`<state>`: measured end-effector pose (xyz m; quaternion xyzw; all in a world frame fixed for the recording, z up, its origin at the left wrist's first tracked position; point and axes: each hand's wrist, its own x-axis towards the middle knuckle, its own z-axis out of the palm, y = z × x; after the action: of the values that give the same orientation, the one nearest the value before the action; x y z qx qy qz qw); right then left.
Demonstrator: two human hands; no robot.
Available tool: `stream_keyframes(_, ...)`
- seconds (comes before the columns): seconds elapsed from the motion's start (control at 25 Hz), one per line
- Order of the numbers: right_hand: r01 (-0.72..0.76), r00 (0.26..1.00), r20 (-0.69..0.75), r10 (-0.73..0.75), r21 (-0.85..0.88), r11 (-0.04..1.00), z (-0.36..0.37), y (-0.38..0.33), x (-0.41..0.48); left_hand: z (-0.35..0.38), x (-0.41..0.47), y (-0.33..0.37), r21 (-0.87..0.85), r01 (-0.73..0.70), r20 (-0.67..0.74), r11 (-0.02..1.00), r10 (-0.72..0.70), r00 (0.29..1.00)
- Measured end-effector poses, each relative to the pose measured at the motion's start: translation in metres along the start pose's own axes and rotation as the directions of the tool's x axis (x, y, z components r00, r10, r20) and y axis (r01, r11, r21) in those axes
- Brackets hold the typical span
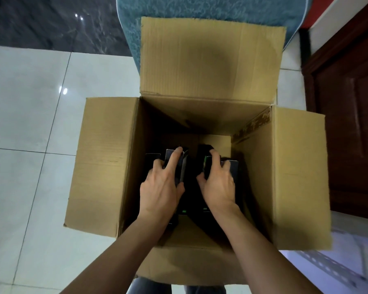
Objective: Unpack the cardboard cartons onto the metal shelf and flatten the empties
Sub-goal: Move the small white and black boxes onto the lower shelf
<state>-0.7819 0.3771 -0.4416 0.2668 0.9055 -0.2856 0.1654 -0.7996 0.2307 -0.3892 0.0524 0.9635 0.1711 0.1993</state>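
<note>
Carton: flaps open, on tiled floor.
Left hand: grips left dark box inside.
Right hand: grips right dark box.

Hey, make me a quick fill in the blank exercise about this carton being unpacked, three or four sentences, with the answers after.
1. The left hand and the right hand both reach ____ the cardboard carton.
2. Each hand grips small boxes that are ____ in colour.
3. The carton's far flap is folded ____.
4. Around the carton lies a white ____ floor.
Missing words: into; black; open; tiled.
</note>
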Motion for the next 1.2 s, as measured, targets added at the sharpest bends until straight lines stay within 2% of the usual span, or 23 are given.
stream_keyframes(0.24, 0.057, 0.994, -0.100, -0.051, 0.059, 0.997, -0.055, -0.012, -0.032, -0.037, -0.022, 0.020, -0.025, -0.031, -0.054, 0.999, 0.030, 0.998)
stream_keyframes(0.48, 0.060, 0.982, -0.188, -0.020, 0.207, 0.977, -0.109, -0.021, -0.065, -0.078, -0.045, 0.038, -0.026, -0.071, -0.098, 0.997, 0.068, 0.993)
stream_keyframes(0.72, 0.104, 0.955, -0.296, -0.030, 0.239, 0.965, -0.156, -0.035, -0.098, -0.125, -0.061, 0.063, 0.003, -0.116, -0.155, 0.993, 0.115, 0.981)
stream_keyframes(1.0, 0.000, 0.930, -0.354, 0.097, 0.265, 0.964, -0.197, -0.051, -0.135, -0.171, -0.068, 0.088, -0.028, -0.256, -0.153, 0.966, 0.249, 0.956)
stream_keyframes(1.2, -0.061, 0.871, -0.444, 0.210, 0.328, 0.943, -0.219, -0.059, -0.164, -0.199, -0.076, 0.103, -0.046, -0.373, -0.159, 0.927, 0.362, 0.918)
